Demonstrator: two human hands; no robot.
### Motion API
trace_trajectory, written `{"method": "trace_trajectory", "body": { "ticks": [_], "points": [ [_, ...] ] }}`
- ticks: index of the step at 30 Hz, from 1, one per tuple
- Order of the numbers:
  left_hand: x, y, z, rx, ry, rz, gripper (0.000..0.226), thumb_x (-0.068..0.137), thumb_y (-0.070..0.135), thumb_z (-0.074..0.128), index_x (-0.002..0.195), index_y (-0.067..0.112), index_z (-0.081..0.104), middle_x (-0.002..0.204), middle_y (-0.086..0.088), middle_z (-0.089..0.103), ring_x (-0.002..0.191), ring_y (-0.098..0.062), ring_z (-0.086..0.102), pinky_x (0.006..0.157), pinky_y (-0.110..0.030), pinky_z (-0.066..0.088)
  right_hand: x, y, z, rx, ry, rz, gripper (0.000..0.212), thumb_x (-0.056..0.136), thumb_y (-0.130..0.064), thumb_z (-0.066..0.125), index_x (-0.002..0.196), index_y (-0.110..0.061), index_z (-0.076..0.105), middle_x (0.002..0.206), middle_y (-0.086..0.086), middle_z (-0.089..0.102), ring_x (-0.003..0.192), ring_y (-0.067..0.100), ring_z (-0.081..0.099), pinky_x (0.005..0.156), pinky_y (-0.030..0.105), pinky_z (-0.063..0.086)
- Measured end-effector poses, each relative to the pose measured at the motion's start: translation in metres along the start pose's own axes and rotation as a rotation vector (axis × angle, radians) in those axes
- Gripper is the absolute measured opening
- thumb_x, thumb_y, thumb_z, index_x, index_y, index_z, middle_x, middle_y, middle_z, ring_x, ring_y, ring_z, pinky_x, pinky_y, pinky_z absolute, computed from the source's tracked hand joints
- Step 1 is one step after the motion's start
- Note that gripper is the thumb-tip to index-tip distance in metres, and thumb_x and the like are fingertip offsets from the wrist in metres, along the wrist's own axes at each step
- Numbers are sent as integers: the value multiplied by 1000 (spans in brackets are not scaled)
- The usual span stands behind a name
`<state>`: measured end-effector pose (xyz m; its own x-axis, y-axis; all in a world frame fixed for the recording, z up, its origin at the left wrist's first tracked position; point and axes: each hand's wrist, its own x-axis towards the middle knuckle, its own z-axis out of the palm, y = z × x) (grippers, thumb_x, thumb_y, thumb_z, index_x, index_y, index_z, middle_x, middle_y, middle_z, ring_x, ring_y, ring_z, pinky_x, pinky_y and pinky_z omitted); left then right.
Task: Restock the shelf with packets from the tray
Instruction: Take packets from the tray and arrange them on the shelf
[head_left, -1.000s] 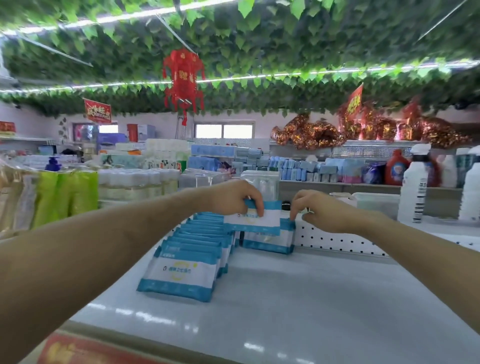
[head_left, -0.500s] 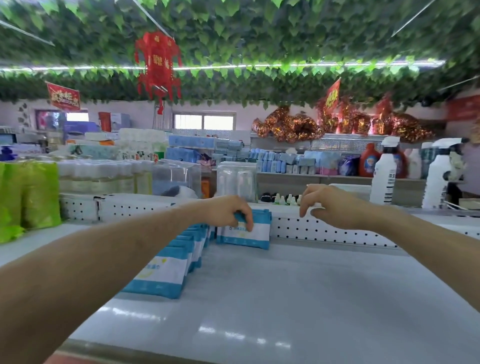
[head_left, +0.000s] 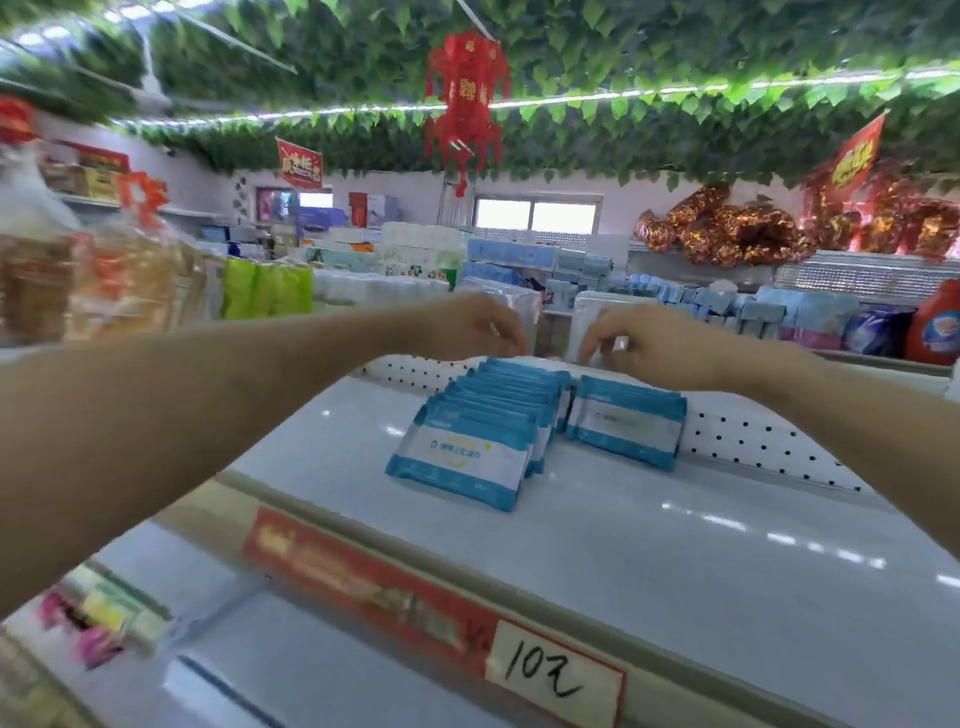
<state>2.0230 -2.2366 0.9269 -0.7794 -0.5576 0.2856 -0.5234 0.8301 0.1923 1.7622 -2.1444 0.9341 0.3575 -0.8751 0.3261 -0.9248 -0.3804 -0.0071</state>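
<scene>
Both bare arms reach forward over a white shelf (head_left: 649, 525) toward its far edge, where a low white panel with dots (head_left: 748, 441) runs along the back. On the shelf stands a row of blue and white packets (head_left: 483, 421), leaning one behind the other from the front packet back to the panel. Just to the right of that row, at the back of the shelf, a second small stack of packets (head_left: 626, 423) of the same kind leans against the panel, close beside the row with a narrow gap between them. The left hand (head_left: 475, 325) hangs above the far end of the row with its fingers curled downward; its grip is narrow and holds nothing that shows, though the blur makes it hard to tell whether the fingertips touch the rearmost packet. The right hand (head_left: 652, 338) hangs above the second stack, fingers bent down and slightly spread, its grip loose and holding nothing; it sits above the stack's top edge and apart from it. A red price strip (head_left: 363, 587) runs along the shelf's front rail, with a white tag (head_left: 553, 675) reading 10 and a handwritten character. The tray is not in view. A red paper lantern (head_left: 465, 98) hangs from a ceiling of green leaves.
</scene>
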Motion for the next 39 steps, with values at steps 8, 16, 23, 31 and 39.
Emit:
{"method": "trace_trajectory", "body": {
  "ticks": [8, 16, 23, 31, 39],
  "points": [
    [-197, -56, -73, 162, 182, -409, 20, 104, 32, 61, 113, 22, 75, 97, 11, 71, 84, 5, 63, 75, -14, 50, 111, -174, 50, 125, -24, -441, 26, 97, -12, 60, 117, -24, 72, 109, -11, 68, 98, 4, 60, 83, 18, 46],
    [-400, -55, -86, 226, 251, -815, 18, 104, 33, 59, 114, 28, 73, 100, 12, 72, 92, -6, 69, 86, -35, 56, 144, -350, 108, 182, -94, -824, 29, 94, -7, 62, 118, -18, 73, 107, -3, 68, 95, 9, 59, 88, 29, 46],
    [-545, -41, 0, 237, 102, -1124, 20, 101, 25, 62, 117, 26, 73, 95, 16, 68, 89, -8, 65, 89, -34, 54, 109, -472, 210, 161, -308, -1078, 30, 98, -17, 59, 125, -27, 67, 112, -10, 61, 97, 7, 54, 87, 30, 46],
    [-660, -33, 156, 29, -136, -1388, 27, 98, 29, 58, 123, 32, 70, 119, 8, 69, 105, -17, 65, 87, -27, 47, 47, -523, 375, 151, -675, -1074, 29, 99, -17, 57, 125, -20, 70, 124, -2, 66, 103, 11, 57, 83, 25, 41],
    [-699, -34, 250, -93, -249, -1466, 30, 99, 24, 55, 126, 25, 68, 131, 0, 63, 120, -21, 60, 102, -35, 47, 3, -537, 469, 139, -890, -991, 37, 101, -8, 44, 129, -17, 68, 138, 0, 61, 120, 20, 58, 106, 44, 47]
  ]
}}
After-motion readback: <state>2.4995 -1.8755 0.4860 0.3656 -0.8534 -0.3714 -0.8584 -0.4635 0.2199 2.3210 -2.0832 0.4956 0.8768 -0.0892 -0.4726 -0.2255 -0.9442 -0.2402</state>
